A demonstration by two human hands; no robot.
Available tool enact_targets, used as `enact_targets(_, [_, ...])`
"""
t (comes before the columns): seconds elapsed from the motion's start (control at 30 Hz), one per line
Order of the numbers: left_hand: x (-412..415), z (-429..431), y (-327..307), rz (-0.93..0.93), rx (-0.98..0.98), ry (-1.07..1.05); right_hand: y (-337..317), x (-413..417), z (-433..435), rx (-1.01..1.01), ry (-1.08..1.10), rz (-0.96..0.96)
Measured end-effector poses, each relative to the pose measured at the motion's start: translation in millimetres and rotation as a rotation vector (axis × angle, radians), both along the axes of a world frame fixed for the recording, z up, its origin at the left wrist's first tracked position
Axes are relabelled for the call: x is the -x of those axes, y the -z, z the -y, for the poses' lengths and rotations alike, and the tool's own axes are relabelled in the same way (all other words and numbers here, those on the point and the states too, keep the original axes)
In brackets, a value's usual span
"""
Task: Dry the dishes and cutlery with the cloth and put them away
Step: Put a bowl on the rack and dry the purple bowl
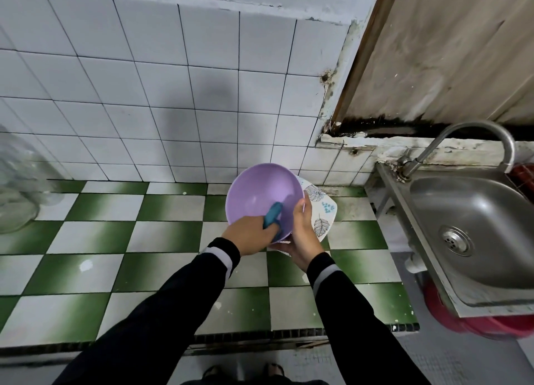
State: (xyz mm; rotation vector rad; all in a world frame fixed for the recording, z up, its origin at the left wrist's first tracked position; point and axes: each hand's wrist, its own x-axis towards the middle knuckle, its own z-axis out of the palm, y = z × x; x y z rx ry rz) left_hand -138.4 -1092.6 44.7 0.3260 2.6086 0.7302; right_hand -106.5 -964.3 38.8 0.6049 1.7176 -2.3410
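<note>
You are mid-drying; your left hand (248, 234) holds the blue cloth (273, 214) in curled fingers inside the purple bowl (257, 193); your right hand (303, 235) grips the bowl and patterned plate (322, 211) above the counter (144, 240); nothing looks put away yet.

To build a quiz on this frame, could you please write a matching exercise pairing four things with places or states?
Things: 1 purple bowl; 2 blue cloth; 3 leaf-patterned plate; 4 glass jar.
Places or states: A left edge of the counter; B behind the bowl, in the right hand; C inside the bowl, gripped by the left hand; D tilted, hollow facing the camera.
Pairs: 1-D, 2-C, 3-B, 4-A.
</note>
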Motion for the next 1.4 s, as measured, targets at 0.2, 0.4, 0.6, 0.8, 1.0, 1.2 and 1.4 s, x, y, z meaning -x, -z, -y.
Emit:
enact_targets(0.2, [-10.7, -13.1, -32.0, 0.464, -0.861, -0.239, -4.3, 0.1, 19.3, 0.074, -0.003, 0.016])
enact_targets(0.4, [14.6, -5.8, -8.5, 0.154, -0.299, 0.01, -6.0, -6.1, 24.7, 0.046, -0.076, 0.032])
enact_targets(0.6, [15.2, 17.5, 5.2, -0.196, 0.419, 0.138, -12.3, -3.2, 14.0, -0.096, 0.035, -0.132])
enact_targets(0.8, [-3.9, 1.0, -28.2, 0.237, -0.26, -0.063, -8.7, 2.9, 12.2, -0.083, 0.048, -0.102])
enact_targets(1.0, [-3.2, -5.8, -34.3, 0.659, -1.3, -0.491, -9.0, 2.8, 19.6, 0.051, -0.002, -0.017])
enact_targets(1.2, [0.9, -9.3, -46.0, 0.65, -1.51, -0.543, -13.5, 3.3, 17.4, -0.03, -0.127, -0.056])
enact_targets(1.4, [16.6, -5.9, -46.7, 0.555, -1.533, -0.731, -12.8, 1.9, 28.7, -0.225, -0.153, -0.168])
